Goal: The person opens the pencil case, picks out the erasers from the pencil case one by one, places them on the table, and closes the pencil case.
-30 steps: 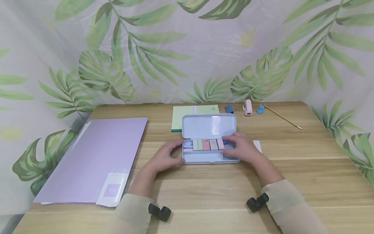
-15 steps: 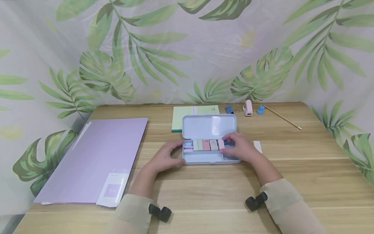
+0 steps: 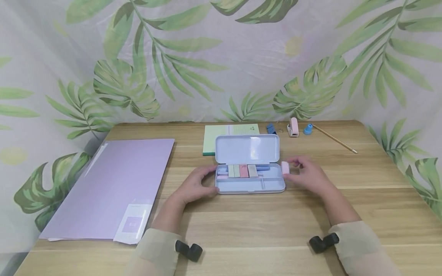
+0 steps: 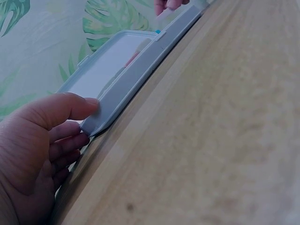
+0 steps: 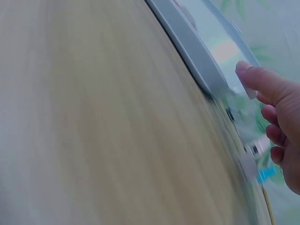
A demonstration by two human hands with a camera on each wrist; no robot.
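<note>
While your left grip (image 3: 197,185) holds the open pencil case (image 3: 238,186) at center frame, your right grip (image 3: 309,176) pinches a pale pink block (image 3: 285,168) just right of it, which a slack pinch could drop.

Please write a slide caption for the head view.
Right hand pinches a pink rectangular block beside an open pale-blue case held by the left hand.

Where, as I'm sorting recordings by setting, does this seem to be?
Probably a desk or study corner, perhaps arranged for filming: a wood-grain tabletop, an open pencil case on it, and a leaf-print backdrop behind.
</note>
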